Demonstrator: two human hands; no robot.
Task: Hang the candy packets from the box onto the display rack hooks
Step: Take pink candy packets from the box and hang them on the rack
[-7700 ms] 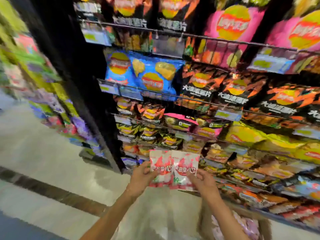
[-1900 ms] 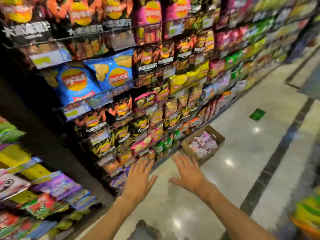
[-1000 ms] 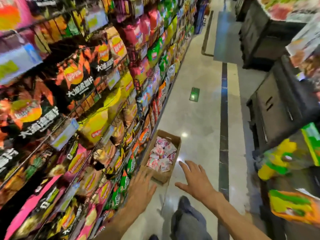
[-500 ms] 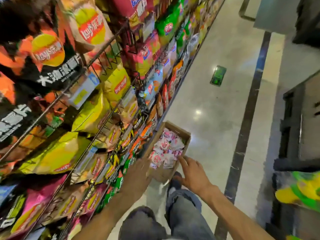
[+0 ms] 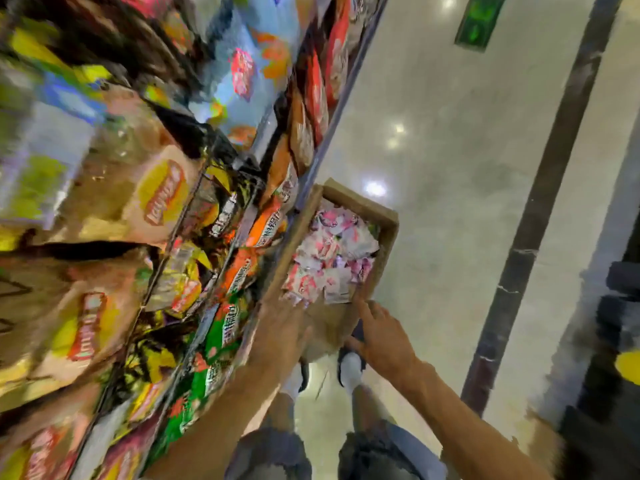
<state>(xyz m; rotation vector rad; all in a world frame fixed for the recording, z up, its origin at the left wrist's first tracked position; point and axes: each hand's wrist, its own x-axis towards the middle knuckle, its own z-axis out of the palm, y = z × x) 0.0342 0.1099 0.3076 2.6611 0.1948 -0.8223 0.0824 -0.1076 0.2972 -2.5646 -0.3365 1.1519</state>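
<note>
A brown cardboard box [image 5: 388,237] sits on the floor against the foot of the display rack [image 5: 194,209]. Several pink-and-white candy packets [image 5: 329,261] fill it. My left hand [image 5: 280,327] reaches down over the box's near left corner with fingers extended, holding nothing. My right hand [image 5: 381,337] hovers at the box's near right edge, fingers spread, its fingertips close to the nearest packets. Neither hand grips a packet. The picture is blurred by motion.
The rack's wire shelves on the left are crammed with chip bags [image 5: 159,199] down to floor level. My legs and shoes [image 5: 349,368] stand just before the box. Glossy floor [image 5: 450,150] with a dark stripe [image 5: 540,202] lies right; a dark cabinet [image 5: 620,306] stands far right.
I have bent lower and closer to the box. Both hands moved down and forward to its near edge, from hovering a short way in front of it.
</note>
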